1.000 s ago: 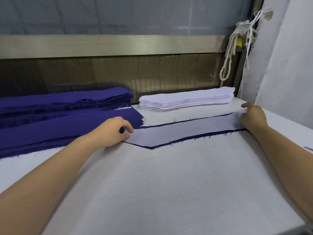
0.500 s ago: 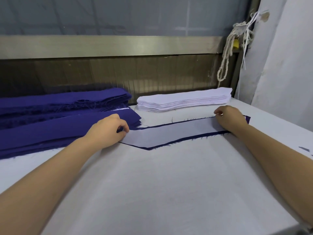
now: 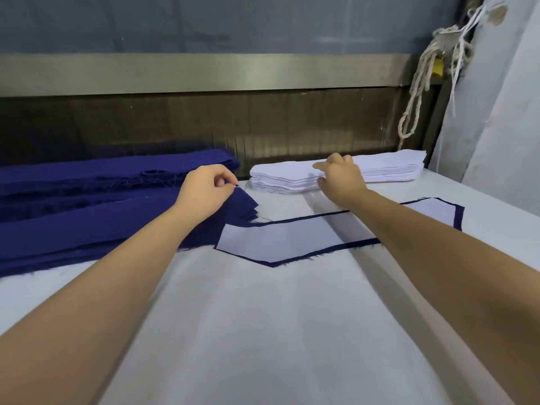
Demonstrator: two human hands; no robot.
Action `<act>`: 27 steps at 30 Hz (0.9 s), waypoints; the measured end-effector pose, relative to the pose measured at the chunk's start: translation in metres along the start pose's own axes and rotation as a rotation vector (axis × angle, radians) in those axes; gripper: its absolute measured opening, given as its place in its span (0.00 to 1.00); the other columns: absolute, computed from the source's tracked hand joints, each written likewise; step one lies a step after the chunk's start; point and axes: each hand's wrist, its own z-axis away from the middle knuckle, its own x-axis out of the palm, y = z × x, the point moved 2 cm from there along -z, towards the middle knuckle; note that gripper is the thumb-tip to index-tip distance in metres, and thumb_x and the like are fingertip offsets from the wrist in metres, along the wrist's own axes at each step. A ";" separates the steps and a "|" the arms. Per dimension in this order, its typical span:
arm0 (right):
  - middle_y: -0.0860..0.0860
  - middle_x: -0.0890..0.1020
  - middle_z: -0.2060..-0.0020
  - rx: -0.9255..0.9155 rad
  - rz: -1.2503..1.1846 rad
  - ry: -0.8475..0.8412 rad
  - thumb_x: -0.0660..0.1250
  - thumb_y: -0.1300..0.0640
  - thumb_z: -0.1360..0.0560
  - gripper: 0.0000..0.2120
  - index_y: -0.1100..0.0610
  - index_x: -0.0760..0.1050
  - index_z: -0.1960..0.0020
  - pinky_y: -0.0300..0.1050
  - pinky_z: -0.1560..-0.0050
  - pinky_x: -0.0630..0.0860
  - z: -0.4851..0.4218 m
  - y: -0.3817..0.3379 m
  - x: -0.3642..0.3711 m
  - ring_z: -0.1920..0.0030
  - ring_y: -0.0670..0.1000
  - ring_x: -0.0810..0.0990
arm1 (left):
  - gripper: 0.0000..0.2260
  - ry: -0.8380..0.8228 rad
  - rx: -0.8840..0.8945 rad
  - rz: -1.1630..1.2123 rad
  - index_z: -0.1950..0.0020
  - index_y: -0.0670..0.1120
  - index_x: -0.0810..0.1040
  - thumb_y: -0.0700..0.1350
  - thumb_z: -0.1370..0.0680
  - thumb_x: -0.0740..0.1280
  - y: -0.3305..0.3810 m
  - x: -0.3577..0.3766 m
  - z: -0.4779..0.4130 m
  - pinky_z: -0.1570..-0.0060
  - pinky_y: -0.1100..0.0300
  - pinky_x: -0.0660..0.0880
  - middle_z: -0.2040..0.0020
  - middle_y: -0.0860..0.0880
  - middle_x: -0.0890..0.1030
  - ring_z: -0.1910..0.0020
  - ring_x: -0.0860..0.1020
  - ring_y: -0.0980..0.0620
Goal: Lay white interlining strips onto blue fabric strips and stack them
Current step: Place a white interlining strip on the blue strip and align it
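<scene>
While both arms reach up-frame, the white cloth-covered surface (image 3: 263,331) fills the lower two thirds of the frame.

Blue fabric pile (image 3: 87,217): centre left, long axis left-right. It runs off the left edge, and its pointed ends face frame centre.

Laid blue strip (image 3: 458,217): flat on the surface at mid-frame, just right of the pile's ends. Long axis is left-right with a shallow V, apex pointing at the bottom of the frame and the right leg rising toward the right edge. A white interlining piece (image 3: 292,241) lies on top along the same axis, with a narrow blue margin showing around it. The right forearm crosses over its middle.

White interlining stack (image 3: 388,168): upper centre to upper right, against the dark back panel (image 3: 292,121). Long axis is left-right, square to the back. It sits apart from the laid strip.

Left hand (image 3: 204,191): at the pile's right end, thumb and forefinger pinching the tip of the top blue piece, other fingers curled.

Right hand (image 3: 340,178): on the stack's left-centre, thumb on top and fingers curled round the front edge of the upper sheets. How many sheets it holds I can't tell.

Rope (image 3: 418,92) hangs knotted in the upper right corner.
</scene>
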 end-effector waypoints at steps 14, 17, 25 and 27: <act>0.54 0.76 0.41 -0.208 0.237 0.034 0.62 0.74 0.31 0.27 0.57 0.69 0.34 0.46 0.43 0.64 -0.033 -0.030 0.016 0.41 0.57 0.72 | 0.09 -0.054 -0.120 0.159 0.59 0.52 0.79 0.38 0.25 0.66 -0.018 0.023 -0.008 0.62 0.65 0.70 0.67 0.53 0.73 0.66 0.71 0.58; 0.55 0.77 0.43 -0.205 0.234 0.063 0.62 0.73 0.30 0.24 0.58 0.71 0.36 0.46 0.46 0.64 -0.036 -0.029 0.020 0.42 0.57 0.72 | 0.11 -0.063 -0.137 0.200 0.61 0.54 0.78 0.38 0.25 0.67 -0.021 0.023 -0.007 0.56 0.55 0.74 0.67 0.52 0.74 0.64 0.73 0.55; 0.56 0.75 0.51 0.028 -0.044 0.123 0.60 0.65 0.24 0.10 0.59 0.81 0.50 0.44 0.56 0.62 -0.038 -0.025 0.017 0.45 0.59 0.71 | 0.09 -0.065 -0.145 0.232 0.60 0.53 0.78 0.39 0.25 0.67 -0.023 0.024 -0.008 0.56 0.57 0.75 0.65 0.51 0.76 0.63 0.75 0.55; 0.56 0.75 0.49 0.108 -0.180 0.108 0.62 0.63 0.24 0.08 0.60 0.80 0.52 0.43 0.57 0.65 -0.037 -0.024 0.015 0.46 0.57 0.72 | 0.08 -0.062 -0.150 0.250 0.58 0.53 0.78 0.39 0.25 0.67 -0.023 0.024 -0.008 0.57 0.59 0.74 0.65 0.52 0.78 0.63 0.76 0.56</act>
